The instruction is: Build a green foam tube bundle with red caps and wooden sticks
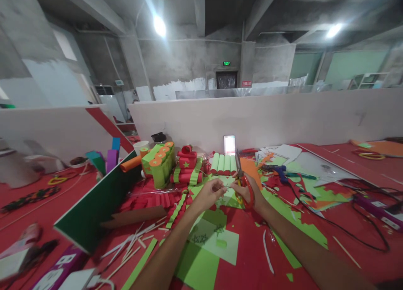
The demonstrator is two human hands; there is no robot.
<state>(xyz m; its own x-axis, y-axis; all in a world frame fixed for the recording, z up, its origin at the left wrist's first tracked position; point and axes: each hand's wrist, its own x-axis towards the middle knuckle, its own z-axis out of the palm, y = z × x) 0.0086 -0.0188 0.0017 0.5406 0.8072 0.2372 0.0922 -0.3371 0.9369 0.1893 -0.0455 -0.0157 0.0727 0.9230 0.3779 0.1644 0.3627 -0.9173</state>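
My right hand (252,193) has scissors (249,196) with red and yellow handles hooked in it, blades pointing up and away. Its thumb and forefinger pinch toward my left hand (211,192), whose fingertips are closed on a small piece of green paper (227,186), its exact shape too small to make out. Beneath both hands lies a sheet of light green paper (234,202). Closer to me, a pale green sheet (231,249) with dark star outlines rests on a larger green sheet (198,270).
Green rolls (224,164) lie in front of a lit phone (229,145). Red rolls with green strips (186,176) and green tubes with orange tops (160,170) stand left. A blue glue gun (280,170) and paper scraps lie right. A dark green board (91,210) leans at left.
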